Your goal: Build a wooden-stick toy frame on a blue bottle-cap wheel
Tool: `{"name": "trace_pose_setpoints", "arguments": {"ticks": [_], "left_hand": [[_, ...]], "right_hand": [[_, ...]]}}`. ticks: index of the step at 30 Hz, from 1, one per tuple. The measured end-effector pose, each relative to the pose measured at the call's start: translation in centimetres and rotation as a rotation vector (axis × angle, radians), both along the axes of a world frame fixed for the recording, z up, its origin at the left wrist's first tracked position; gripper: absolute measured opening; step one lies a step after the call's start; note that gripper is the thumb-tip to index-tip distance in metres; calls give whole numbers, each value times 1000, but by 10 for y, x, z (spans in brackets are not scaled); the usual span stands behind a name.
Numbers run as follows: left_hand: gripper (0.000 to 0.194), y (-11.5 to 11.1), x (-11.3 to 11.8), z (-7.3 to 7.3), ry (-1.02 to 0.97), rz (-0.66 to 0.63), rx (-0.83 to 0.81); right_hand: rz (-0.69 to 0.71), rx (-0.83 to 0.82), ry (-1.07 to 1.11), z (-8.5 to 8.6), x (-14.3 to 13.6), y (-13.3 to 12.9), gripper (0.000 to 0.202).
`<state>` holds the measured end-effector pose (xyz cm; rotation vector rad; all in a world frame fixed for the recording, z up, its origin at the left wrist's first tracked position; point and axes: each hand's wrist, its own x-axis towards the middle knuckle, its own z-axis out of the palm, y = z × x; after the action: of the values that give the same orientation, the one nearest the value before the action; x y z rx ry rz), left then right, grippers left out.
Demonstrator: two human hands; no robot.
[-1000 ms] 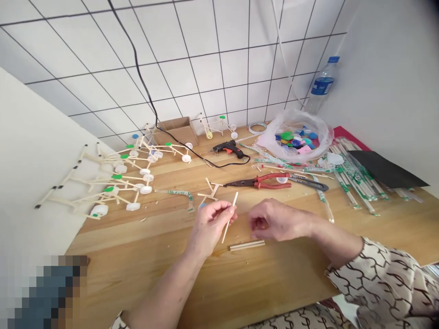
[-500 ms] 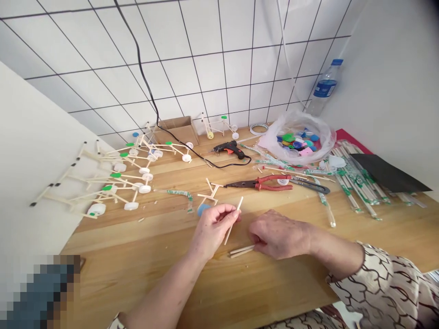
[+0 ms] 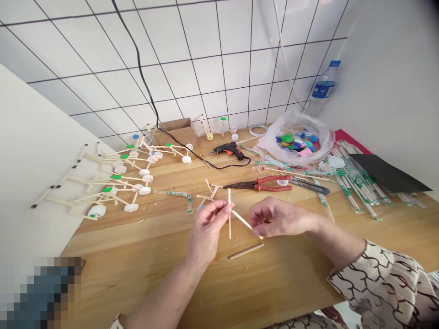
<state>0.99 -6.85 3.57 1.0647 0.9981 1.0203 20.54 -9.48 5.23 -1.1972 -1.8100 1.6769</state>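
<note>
Between thumb and fingers, my left hand (image 3: 209, 226) pinches a short wooden stick (image 3: 229, 228) held nearly upright. My right hand (image 3: 279, 217) grips the lower end of a second stick (image 3: 243, 220), which slants up so its tip meets or nearly meets the first one by my left fingertips. A third stick (image 3: 246, 251) lies on the table below both hands. Just beyond my left hand rests a small frame of joined sticks (image 3: 213, 193), with a blue bottle cap partly hidden behind my fingers.
Red-handled pliers (image 3: 260, 184), a utility knife (image 3: 310, 185) and a glue gun (image 3: 230, 150) lie farther back. A plastic bag of bottle caps (image 3: 297, 144) and wrapped sticks (image 3: 360, 176) are at right. Several stick models with cap wheels (image 3: 116, 180) stand at left, near a cardboard box (image 3: 181, 132).
My right hand has lifted one of the two sticks off the table and brought it up to the left hand's stick. The left hand's stick has turned more upright.
</note>
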Motion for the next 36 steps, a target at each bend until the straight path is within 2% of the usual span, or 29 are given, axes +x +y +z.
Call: {"name": "trace_pose_setpoints", "arguments": {"ticks": [3, 8, 16, 24, 36], "left_hand": [[14, -1, 2, -2, -77, 19, 2], [12, -2, 3, -3, -119, 21, -16], [15, -3, 6, -3, -173, 56, -57], [13, -4, 6, -3, -177, 55, -31], [15, -7, 7, -6, -143, 59, -44]], "right_hand": [[-124, -26, 131, -13, -12, 1, 13], [-219, -35, 199, -17, -27, -1, 16], [-245, -12, 139, -20, -37, -5, 15], [-251, -18, 140, -22, -38, -6, 15], [-247, -117, 251, -26, -41, -7, 13]]}}
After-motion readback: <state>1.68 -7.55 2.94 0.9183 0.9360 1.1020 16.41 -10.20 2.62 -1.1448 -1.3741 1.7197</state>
